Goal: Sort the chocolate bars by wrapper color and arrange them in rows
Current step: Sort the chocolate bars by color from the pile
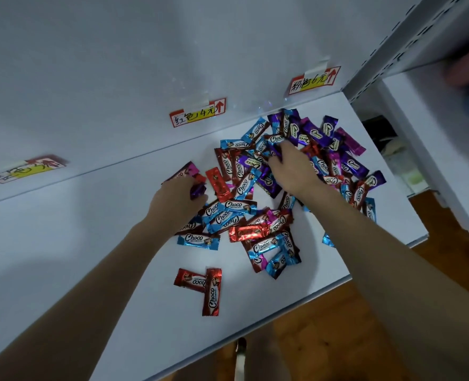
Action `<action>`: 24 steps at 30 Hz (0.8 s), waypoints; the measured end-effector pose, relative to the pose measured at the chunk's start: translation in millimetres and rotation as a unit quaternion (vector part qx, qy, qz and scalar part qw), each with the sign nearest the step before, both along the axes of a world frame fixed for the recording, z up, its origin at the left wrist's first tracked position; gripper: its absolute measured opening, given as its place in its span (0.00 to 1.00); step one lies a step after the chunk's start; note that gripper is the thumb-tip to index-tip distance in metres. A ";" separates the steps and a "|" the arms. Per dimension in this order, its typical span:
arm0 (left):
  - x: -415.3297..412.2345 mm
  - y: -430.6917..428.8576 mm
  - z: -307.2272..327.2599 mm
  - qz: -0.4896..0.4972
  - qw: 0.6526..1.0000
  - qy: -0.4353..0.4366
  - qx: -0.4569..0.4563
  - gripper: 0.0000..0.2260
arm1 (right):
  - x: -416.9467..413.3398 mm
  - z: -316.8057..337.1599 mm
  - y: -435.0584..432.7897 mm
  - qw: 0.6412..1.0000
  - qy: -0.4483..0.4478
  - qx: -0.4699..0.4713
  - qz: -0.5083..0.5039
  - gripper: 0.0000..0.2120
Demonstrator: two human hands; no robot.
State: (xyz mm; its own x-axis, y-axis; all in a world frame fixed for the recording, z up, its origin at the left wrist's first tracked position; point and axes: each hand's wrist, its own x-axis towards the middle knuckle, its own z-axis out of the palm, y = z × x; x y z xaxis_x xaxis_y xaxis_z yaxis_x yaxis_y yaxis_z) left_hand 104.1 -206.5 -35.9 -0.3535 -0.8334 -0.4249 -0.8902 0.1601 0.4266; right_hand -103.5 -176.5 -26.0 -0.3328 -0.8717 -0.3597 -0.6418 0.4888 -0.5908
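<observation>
A loose heap of Choco bars (271, 185) in red, blue, purple and pink wrappers lies on the white shelf (76, 243). My left hand (178, 198) rests at the heap's left edge, fingers curled around several bars, with a pink end and a purple end sticking out. My right hand (291, 169) lies palm down on the middle of the heap, fingertips pressed into the purple and blue bars; what it grips is hidden. Two red bars (203, 284) lie apart near the front edge. A blue bar (197, 240) lies just left of the heap.
Three handwritten price labels are taped to the back wall: a blurred label (24, 169) at left, a red-framed label (197, 112) in the middle and another label (313, 79) at right. A perforated metal upright (409, 42) bounds the shelf on the right. Wooden floor (324, 339) shows below the front edge.
</observation>
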 end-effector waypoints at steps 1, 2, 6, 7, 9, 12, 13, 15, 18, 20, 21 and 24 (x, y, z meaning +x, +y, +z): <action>0.3 0.8 0.3 0.008 1.000 0.005 -0.010 0.10 | 1.3 -2.0 -6.5 1.000 0.016 0.006 0.022 0.10; -0.2 1.4 1.2 0.022 1.000 0.013 -0.018 0.08 | 1.8 -4.5 -11.7 0.998 0.033 0.010 0.043 0.11; -12.6 7.0 10.0 0.097 0.992 0.081 -0.002 0.05 | -4.3 -13.5 -20.7 0.990 0.089 0.038 0.098 0.14; -17.5 9.2 10.9 0.109 0.989 0.097 0.002 0.05 | -7.4 -15.3 -20.8 0.990 0.087 0.044 0.106 0.15; -28.7 13.7 11.2 0.121 0.987 0.107 -0.006 0.05 | -13.9 -16.1 -19.5 0.988 0.078 0.048 0.122 0.14; -49.6 18.4 10.6 0.129 0.986 0.107 -0.017 0.09 | -22.8 -14.9 -15.2 0.985 0.068 0.051 0.147 0.14; -56.5 19.5 10.7 0.131 0.986 0.105 -0.021 0.10 | -25.4 -14.1 -13.9 0.984 0.065 0.050 0.157 0.15; -70.0 22.1 11.2 0.137 0.985 0.096 -0.032 0.11 | -31.4 -12.7 -10.9 0.982 0.057 0.044 0.172 0.15; -85.7 27.5 10.4 0.149 0.982 0.098 -0.058 0.10 | -39.6 -12.0 -4.7 0.979 0.046 0.039 0.195 0.10; -92.1 32.5 10.1 0.154 0.981 0.096 -0.066 0.09 | -40.5 -11.4 -2.6 0.975 0.051 0.050 0.210 0.10; -93.9 35.1 9.9 0.156 0.981 0.096 -0.067 0.09 | -39.4 -10.2 -2.5 0.972 0.063 0.054 0.219 0.14; -95.1 41.5 8.4 0.154 0.982 0.093 -0.064 0.09 | -39.4 -9.8 -6.1 0.973 0.054 0.059 0.217 0.19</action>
